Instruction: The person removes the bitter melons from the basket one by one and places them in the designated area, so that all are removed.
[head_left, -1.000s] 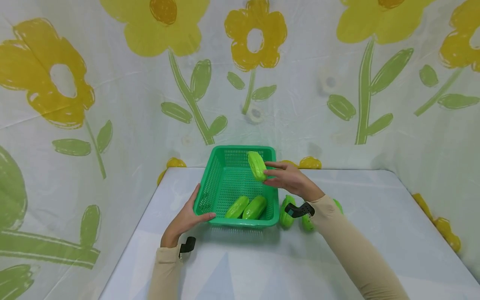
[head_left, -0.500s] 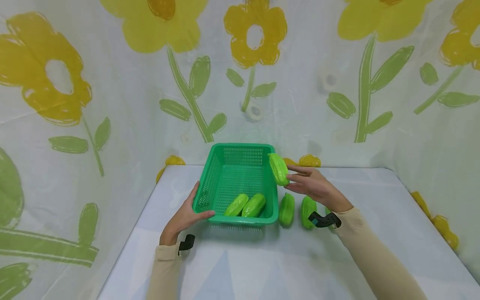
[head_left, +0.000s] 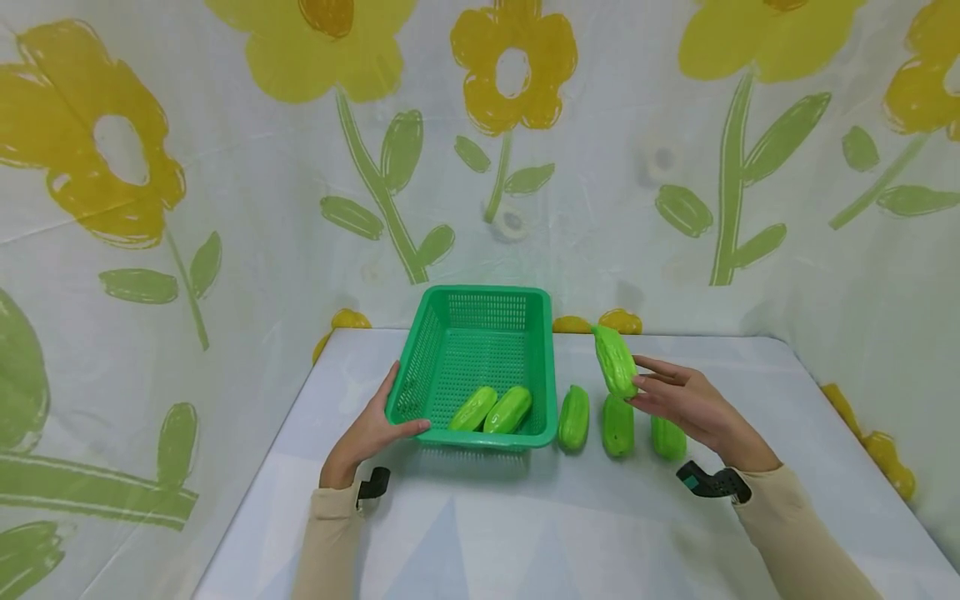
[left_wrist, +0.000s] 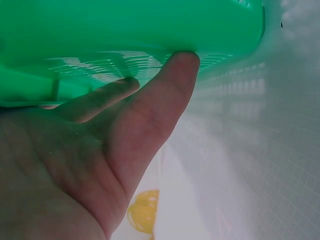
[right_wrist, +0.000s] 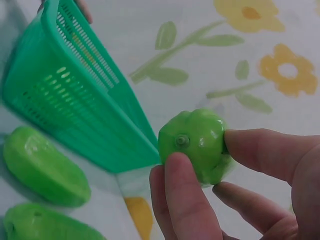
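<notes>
My right hand (head_left: 693,408) pinches a bright green, ridged gourd (head_left: 615,362) between thumb and fingertips, raised over the table right of the basket. In the right wrist view the gourd (right_wrist: 192,142) shows its round, stubbed end. My left hand (head_left: 371,429) holds the near left corner of a green plastic basket (head_left: 546,367), thumb at the front rim and fingers along the left side. The left wrist view has the thumb (left_wrist: 160,105) against the basket wall (left_wrist: 125,30). Two similar gourds (head_left: 474,409) lie inside, near the basket's front.
Three more gourds lie in a row right of the basket: one gourd (head_left: 573,419) beside its wall, a middle gourd (head_left: 618,429) below the held one, and a gourd (head_left: 668,438) near my right hand. A flower-printed curtain (head_left: 615,250) borders the pale table (head_left: 480,533).
My right hand has carried the gourd from above the basket rightward and slightly down, out over the table. The left hand and the basket have stayed in place.
</notes>
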